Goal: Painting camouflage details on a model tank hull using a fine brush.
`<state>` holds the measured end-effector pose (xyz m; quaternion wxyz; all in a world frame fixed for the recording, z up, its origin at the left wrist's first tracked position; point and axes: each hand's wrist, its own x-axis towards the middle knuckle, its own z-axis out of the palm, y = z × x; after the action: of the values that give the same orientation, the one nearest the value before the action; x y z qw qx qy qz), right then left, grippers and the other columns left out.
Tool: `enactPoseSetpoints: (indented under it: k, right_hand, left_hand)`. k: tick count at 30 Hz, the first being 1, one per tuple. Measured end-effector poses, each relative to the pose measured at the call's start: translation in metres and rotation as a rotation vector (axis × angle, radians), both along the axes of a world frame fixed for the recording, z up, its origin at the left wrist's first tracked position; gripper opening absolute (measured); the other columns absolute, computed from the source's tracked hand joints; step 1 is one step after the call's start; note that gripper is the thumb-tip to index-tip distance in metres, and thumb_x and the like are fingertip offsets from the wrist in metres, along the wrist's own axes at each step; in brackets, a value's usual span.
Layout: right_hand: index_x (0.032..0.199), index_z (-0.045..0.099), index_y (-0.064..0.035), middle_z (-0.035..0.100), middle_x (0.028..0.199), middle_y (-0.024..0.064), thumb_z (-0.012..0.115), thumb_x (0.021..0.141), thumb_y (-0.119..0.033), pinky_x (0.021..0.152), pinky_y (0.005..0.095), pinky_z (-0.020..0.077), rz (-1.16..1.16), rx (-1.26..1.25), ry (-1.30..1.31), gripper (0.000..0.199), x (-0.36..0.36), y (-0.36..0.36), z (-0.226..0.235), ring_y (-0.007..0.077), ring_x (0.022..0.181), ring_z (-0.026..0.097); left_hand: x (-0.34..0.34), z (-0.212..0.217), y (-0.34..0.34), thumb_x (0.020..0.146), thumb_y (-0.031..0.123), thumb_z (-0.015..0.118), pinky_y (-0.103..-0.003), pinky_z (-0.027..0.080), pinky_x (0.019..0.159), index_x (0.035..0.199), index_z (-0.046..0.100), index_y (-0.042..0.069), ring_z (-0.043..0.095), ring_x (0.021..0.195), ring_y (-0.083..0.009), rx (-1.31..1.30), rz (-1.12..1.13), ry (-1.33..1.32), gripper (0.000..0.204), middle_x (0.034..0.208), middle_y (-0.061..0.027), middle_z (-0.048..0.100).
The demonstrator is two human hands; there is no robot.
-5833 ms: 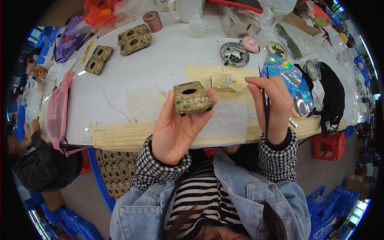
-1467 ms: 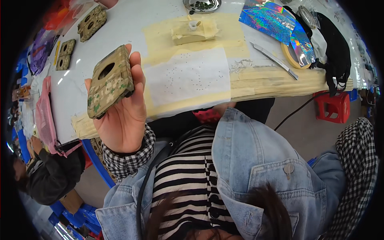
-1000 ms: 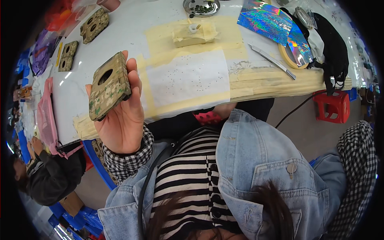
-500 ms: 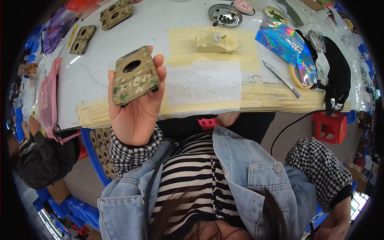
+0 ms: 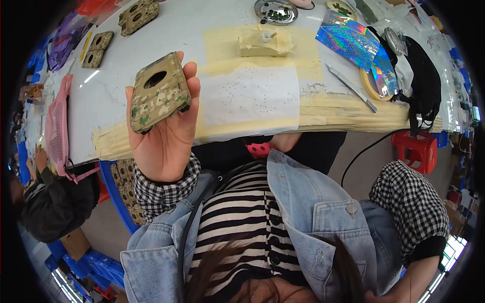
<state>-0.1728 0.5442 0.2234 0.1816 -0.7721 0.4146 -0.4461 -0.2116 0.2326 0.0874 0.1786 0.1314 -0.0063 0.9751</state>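
Observation:
My left hand (image 5: 164, 144) is raised over the near left part of the table, its fingers and thumb wrapped around a camouflage case (image 5: 161, 98). The case is flat and rectangular in tan and green, with a dark round hole near its far end. It tilts with its patterned face up. At the lower right my right forearm (image 5: 422, 275) bends back toward my head, and the hand itself lies outside the picture. Similar camouflage cases lie at the far left, one larger pair (image 5: 139, 17) and one smaller pair (image 5: 97, 49).
A white sheet with tiny specks (image 5: 247, 96) is taped to the table beside a tape-covered block (image 5: 262, 45). Beyond stands a round metal dish (image 5: 275, 12) with small dark pieces. A craft knife (image 5: 351, 88) and holographic sheet (image 5: 348, 40) lie right. A person (image 5: 55, 202) sits left.
My view has shifted a little, so the table and my left hand with the case appear slightly further left and up. The right forearm has moved slightly; the grip on the case is unchanged.

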Motion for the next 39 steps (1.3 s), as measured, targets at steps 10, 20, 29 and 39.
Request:
enactPoseSetpoints:
  k: [10, 20, 29, 39]
  right_hand:
    - [0.091, 0.057, -0.0126, 0.052, 0.076, -0.0019, 0.053, 0.084, -0.020, 0.045, 0.0223, 0.0365, 0.176, 0.060, -0.153, 0.011, 0.000, -0.004, -0.013, 0.0069, 0.050, 0.049]
    - [0.088, 0.062, -0.0106, 0.058, 0.072, -0.0035, 0.052, 0.083, -0.009, 0.044, 0.0190, 0.0299, 0.044, -0.439, -0.240, 0.012, -0.014, 0.001, -0.018, 0.0014, 0.045, 0.040]
    - [0.079, 0.072, -0.0052, 0.066, 0.070, 0.0078, 0.065, 0.087, -0.022, 0.043, 0.0182, 0.0369, -0.314, -0.311, -0.470, 0.020, -0.033, 0.017, -0.043, 0.0058, 0.037, 0.035]
    - [0.083, 0.070, 0.0011, 0.066, 0.072, 0.0083, 0.053, 0.092, -0.044, 0.042, 0.0211, 0.0385, -0.355, -0.297, -0.522, 0.049, -0.053, 0.005, -0.069, 0.0081, 0.043, 0.047]
  left_hand:
    - [0.006, 0.000, -0.014, 0.098, 0.032, 0.043, -0.038, 0.031, 0.112, 0.145, -0.005, 0.001, 0.029, 0.134, -0.0295, -0.185, -0.015, 0.065, 0.074, 0.148, -0.0208, 0.017]
    - [0.019, -0.007, -0.022, 0.097, 0.032, 0.045, -0.041, 0.034, 0.110, 0.146, -0.008, 0.006, 0.031, 0.133, -0.0297, -0.076, -0.031, 0.053, 0.076, 0.148, -0.0192, 0.017]
    - [0.013, -0.008, -0.072, 0.099, 0.020, 0.035, -0.047, 0.028, 0.112, 0.143, 0.009, -0.004, 0.030, 0.133, -0.0384, -0.918, 0.537, -0.027, 0.056, 0.145, -0.0197, 0.025]
    - [0.004, -0.011, -0.064, 0.100, 0.020, 0.031, -0.041, 0.043, 0.102, 0.140, 0.022, -0.004, 0.042, 0.125, -0.0324, -0.944, 0.350, -0.147, 0.047, 0.137, -0.0228, 0.036]
